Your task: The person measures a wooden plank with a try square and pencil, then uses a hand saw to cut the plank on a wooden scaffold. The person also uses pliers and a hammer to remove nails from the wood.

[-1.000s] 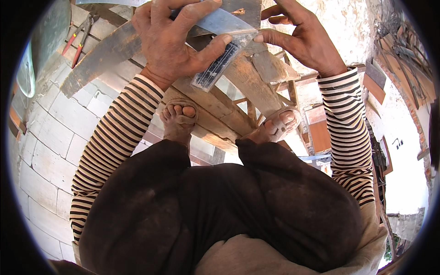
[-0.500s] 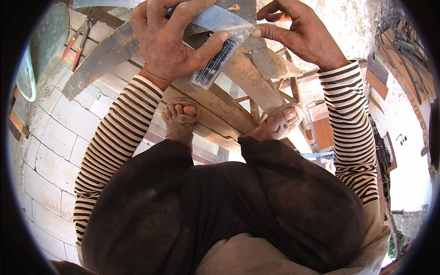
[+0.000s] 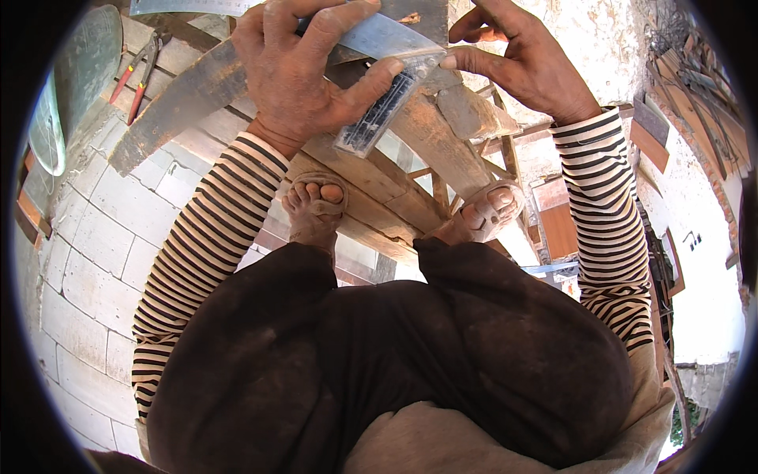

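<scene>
Tool [image 3: 373, 120], angled and partly clear, is held by the left hand [image 3: 294, 71]; right hand [image 3: 537, 71] has its thumb near the corner; any grip there cannot be told.

Above the clear bar [image 3: 369, 120], the view's edge crops our left hand [image 3: 296, 75] and, farther left, a ruler [image 3: 189, 6].

Glossy plastic-looking strip [image 3: 376, 117], rough matt wooden beam [image 3: 434, 142], smooth metallic-looking ruler [image 3: 189, 6], and matt cloth trousers [image 3: 395, 347]
</scene>
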A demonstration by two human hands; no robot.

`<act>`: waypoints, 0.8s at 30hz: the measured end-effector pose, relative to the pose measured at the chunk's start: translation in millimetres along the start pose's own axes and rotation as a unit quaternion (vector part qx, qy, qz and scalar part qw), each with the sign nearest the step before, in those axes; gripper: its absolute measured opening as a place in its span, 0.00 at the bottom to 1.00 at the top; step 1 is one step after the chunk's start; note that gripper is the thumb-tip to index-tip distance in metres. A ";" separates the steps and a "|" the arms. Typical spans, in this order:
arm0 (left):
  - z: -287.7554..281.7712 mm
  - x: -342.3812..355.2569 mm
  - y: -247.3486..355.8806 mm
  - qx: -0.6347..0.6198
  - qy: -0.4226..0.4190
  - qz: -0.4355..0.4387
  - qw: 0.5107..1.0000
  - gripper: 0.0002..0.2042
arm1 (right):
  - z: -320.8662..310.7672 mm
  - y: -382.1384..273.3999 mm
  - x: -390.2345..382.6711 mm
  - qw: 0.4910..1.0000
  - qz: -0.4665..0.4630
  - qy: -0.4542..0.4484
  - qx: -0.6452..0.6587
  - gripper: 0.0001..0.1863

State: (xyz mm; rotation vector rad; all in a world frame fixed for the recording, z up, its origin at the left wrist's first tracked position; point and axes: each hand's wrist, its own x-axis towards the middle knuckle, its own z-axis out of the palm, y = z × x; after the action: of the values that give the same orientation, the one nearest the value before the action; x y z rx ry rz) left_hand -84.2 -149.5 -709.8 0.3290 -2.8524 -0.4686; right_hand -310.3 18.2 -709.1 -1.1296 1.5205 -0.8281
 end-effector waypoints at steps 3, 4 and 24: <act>2.5 -2.4 -1.7 0.000 -0.003 -0.001 1.000 0.31 | -0.9 -1.8 -0.3 1.000 -0.002 0.000 -0.015 0.55; 2.0 -2.7 -1.3 0.000 -0.004 -0.001 1.000 0.31 | -1.0 -1.2 -0.3 1.000 -0.002 -0.002 -0.008 0.55; 10.7 -5.8 -3.2 -0.019 0.042 -0.003 0.999 0.24 | -8.5 3.5 0.1 0.999 0.015 -0.040 -0.022 0.50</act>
State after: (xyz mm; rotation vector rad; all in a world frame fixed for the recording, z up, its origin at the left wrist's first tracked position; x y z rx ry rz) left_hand -81.0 -147.9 -721.9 0.3417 -2.7583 -0.4964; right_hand -319.4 18.8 -710.3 -1.1558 1.4920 -0.7251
